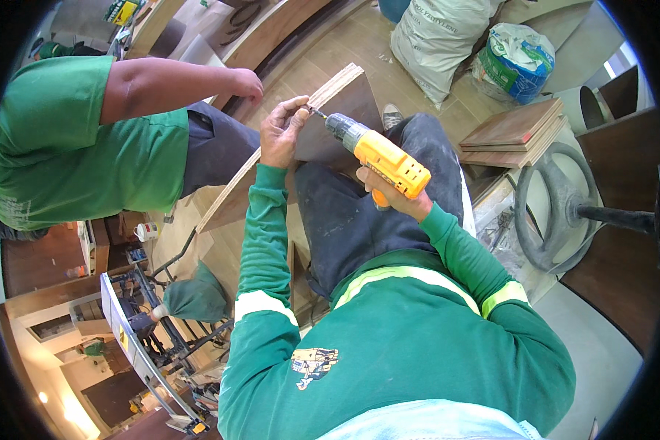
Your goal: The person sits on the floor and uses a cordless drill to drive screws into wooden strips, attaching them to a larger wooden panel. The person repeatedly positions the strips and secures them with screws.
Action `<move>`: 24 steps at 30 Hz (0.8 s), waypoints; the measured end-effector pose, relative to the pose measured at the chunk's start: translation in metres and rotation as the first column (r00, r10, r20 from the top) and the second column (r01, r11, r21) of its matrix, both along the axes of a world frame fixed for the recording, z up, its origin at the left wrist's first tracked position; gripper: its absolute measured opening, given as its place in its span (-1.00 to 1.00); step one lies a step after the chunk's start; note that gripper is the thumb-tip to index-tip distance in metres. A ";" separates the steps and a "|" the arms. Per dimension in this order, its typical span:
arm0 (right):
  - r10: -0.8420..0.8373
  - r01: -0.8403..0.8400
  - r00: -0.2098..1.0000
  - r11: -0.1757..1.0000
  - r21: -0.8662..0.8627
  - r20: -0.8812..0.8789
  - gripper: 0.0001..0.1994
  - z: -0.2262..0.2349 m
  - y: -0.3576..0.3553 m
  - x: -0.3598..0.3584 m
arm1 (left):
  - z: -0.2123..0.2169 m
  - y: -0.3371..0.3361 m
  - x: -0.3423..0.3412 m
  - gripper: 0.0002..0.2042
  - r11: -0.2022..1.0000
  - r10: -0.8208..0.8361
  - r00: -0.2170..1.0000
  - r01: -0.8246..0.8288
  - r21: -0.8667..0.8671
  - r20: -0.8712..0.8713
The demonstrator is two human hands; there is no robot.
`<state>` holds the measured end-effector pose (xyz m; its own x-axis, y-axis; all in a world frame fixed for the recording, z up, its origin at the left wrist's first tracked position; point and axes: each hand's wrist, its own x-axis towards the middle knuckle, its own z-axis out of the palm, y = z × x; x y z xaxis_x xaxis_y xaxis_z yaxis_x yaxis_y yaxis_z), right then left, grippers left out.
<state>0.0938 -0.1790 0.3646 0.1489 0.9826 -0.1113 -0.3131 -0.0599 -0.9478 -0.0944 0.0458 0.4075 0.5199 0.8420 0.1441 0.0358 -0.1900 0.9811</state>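
My right hand (396, 194) is wrapped round the grip of a yellow cordless drill (392, 163) with a dark chuck. The drill slants up and left, its bit (319, 114) close to the edge of a wooden panel (345, 121). That panel stands on edge between my legs and shows a pale layered plywood edge. Against its upper edge, my left hand (282, 136) is closed, thumb and fingertips pinched together right by the bit's tip. Whatever small dark piece sits between those fingertips is too small to name.
Close on the left stands a co-worker in a green shirt (88, 139), one arm reaching toward the panel. White sack (436, 44) and blue-green bag (517, 62) lie ahead. Stacked boards (513, 132) and a grey round base (557, 209) stand right; a saw stand (143, 337) is lower left.
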 end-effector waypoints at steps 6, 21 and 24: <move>0.026 -0.026 1.000 0.999 -0.046 0.012 -0.69 0.009 0.001 0.003 | 0.005 -0.003 -0.002 -0.61 1.000 -0.028 0.998 0.028 0.000 -0.048; 0.029 -0.025 0.990 0.999 0.030 -0.137 -0.69 0.022 -0.002 0.003 | -0.001 0.009 -0.001 -0.83 0.956 -0.062 0.991 0.093 0.279 -0.119; 0.006 -0.006 1.000 1.000 0.003 0.004 -0.66 0.022 -0.004 0.004 | -0.001 0.009 -0.001 -0.83 0.936 -0.051 0.986 0.103 0.336 -0.159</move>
<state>0.0978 -0.1828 0.3863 0.1431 0.9838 -0.1078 -0.3090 -0.0590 -0.9492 -0.0949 0.0552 0.4064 0.6184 0.7115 0.3336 0.1451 -0.5206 0.8414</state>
